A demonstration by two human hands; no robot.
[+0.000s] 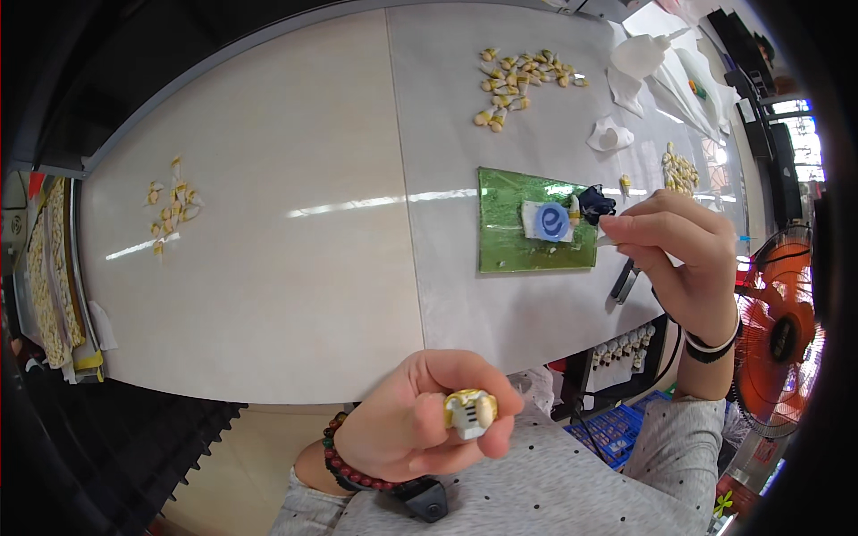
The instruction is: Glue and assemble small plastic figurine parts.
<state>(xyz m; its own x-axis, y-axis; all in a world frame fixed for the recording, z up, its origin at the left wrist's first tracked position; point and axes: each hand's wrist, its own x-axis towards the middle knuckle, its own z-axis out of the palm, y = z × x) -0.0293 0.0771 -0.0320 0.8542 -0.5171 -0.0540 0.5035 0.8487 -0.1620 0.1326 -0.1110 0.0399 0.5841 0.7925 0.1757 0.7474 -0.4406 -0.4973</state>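
My left hand (402,411) is closed round a small white-and-yellow figurine (469,413) with a pale rounded part and short black stripes. It is held up near my body, in front of the table's front edge. My right hand (684,255) pinches thumb and fingers together over the right edge of a green board (500,255). A thin pale tip shows under those fingers, but what it belongs to is hidden. On the board a round blue dish (551,221) sits on a white pad. A crumpled dark blue piece (595,204) lies close to my right fingertips.
Small yellow-and-white pieces lie in groups at the back (514,80), the left (179,205) and the right. A white squeeze bottle (639,55) and crumpled tissue (611,134) are back right. An orange fan (785,335) stands beside my right arm, above blue crates (617,433).
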